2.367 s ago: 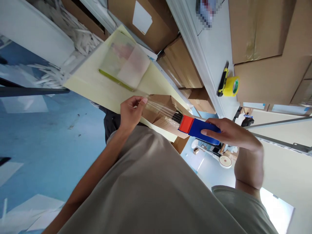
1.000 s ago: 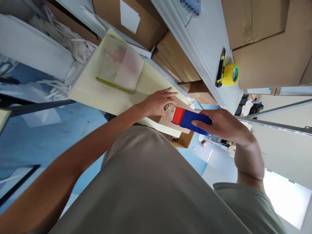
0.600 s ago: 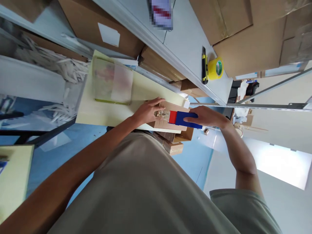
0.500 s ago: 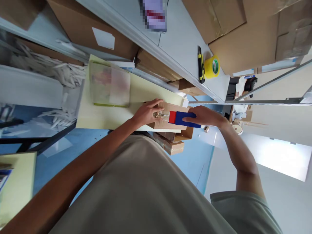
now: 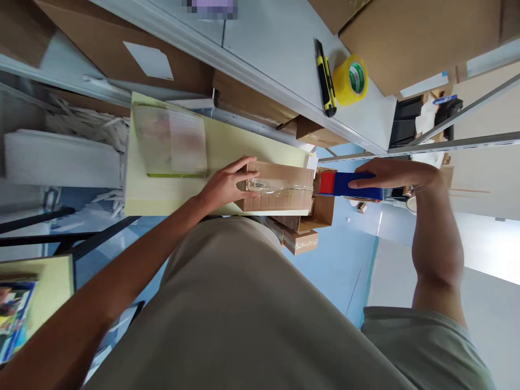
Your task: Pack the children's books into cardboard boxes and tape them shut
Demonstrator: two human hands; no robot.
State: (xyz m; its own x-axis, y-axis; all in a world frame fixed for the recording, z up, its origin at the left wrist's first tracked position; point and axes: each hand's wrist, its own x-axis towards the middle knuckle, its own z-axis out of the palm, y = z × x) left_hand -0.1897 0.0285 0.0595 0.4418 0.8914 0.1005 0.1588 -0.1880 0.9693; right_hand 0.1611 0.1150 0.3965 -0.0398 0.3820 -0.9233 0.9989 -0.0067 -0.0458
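A small brown cardboard box (image 5: 280, 189) lies on a pale yellow table (image 5: 231, 149). My left hand (image 5: 227, 181) presses flat on the box's left end, fingers spread over the start of a clear tape strip (image 5: 280, 187) that runs along the top. My right hand (image 5: 396, 173) grips a blue and red tape dispenser (image 5: 345, 184) just past the box's right end, at the table's edge.
A clear plastic folder (image 5: 170, 141) lies on the table's left part. On a grey shelf (image 5: 276, 49) behind are a yellow tape roll (image 5: 351, 78) and a yellow-black utility knife (image 5: 325, 78). Cardboard boxes (image 5: 304, 227) sit on the blue floor below.
My right hand has drawn the dispenser rightward along the box top to beyond its right end, laying tape. My left hand stays pressed on the left end. The view has shifted.
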